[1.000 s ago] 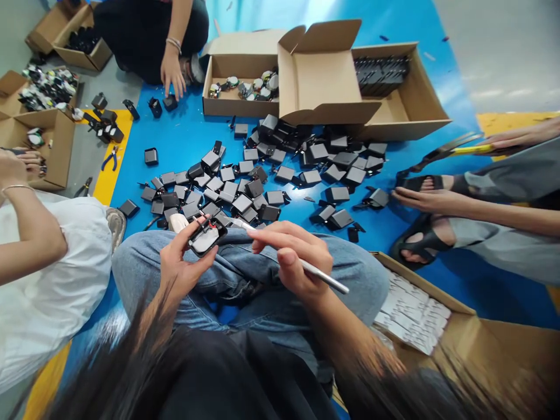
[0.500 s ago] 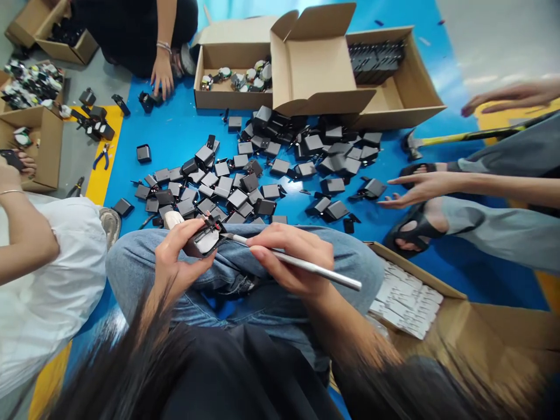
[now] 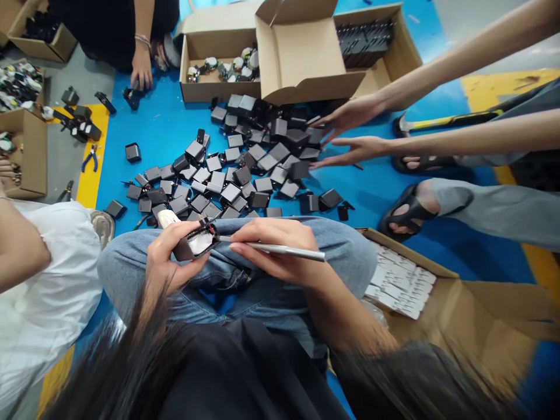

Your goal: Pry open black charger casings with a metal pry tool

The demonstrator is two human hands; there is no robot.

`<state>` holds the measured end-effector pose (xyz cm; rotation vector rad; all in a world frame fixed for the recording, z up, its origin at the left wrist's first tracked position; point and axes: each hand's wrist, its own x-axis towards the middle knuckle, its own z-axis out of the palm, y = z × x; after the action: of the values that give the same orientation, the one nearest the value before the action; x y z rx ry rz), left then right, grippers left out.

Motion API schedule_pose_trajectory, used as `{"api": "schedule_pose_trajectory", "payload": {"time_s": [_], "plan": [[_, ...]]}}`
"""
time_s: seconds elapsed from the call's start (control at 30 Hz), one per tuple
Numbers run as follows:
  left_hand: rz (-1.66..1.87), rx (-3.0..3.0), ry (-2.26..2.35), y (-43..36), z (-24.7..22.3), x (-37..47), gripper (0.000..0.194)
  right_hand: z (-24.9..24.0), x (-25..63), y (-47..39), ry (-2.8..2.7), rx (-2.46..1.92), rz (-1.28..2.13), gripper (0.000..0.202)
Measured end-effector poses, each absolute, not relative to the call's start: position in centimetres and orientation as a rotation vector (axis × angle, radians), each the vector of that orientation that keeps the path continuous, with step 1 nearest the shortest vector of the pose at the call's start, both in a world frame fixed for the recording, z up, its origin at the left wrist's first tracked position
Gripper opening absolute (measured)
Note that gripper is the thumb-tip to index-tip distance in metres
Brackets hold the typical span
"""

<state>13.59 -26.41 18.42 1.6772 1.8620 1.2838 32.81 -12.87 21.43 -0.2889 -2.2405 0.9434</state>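
Note:
My left hand is closed around a small black plastic casing, held above my lap with its open side tilted up. A white part and a bit of red show inside it. My right hand grips a slim silver craft knife like a pen. Its tip reaches the casing's right edge; whether it touches the inside is too small to tell. Just beyond my knees lies a pile of similar black casings on the blue floor. A pale rounded object sits behind my left fingers.
Another person's hands reach into the pile from the right, near a hammer. Cardboard boxes stand behind the pile. Beside my right knee is a carton with white pieces. Blue-handled pliers lie at left.
The person at right has reached both hands into the pile, pushing casings to the left. My knife hand has moved slightly left, and the knife lies flatter. The whole view has shifted a little.

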Motion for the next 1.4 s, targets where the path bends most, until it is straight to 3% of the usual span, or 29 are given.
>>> {"api": "schedule_pose_trajectory", "payload": {"time_s": [0.37, 0.77, 1.4], "plan": [[1.176, 1.684, 1.887, -26.6, 18.7, 12.9, 0.037, 21.2, 32.5, -12.9, -2.241, -0.213, 1.083, 0.009], [1.220, 1.687, 1.957, -26.5, 18.8, 13.0, 0.036, 20.6, 32.1, -13.5, -2.235, -0.207, 0.892, 0.011], [1.167, 1.650, 1.865, -26.8, 18.9, 12.9, 0.037, 20.5, 32.0, -13.1, -2.229, -0.204, 0.944, 0.010]]}}
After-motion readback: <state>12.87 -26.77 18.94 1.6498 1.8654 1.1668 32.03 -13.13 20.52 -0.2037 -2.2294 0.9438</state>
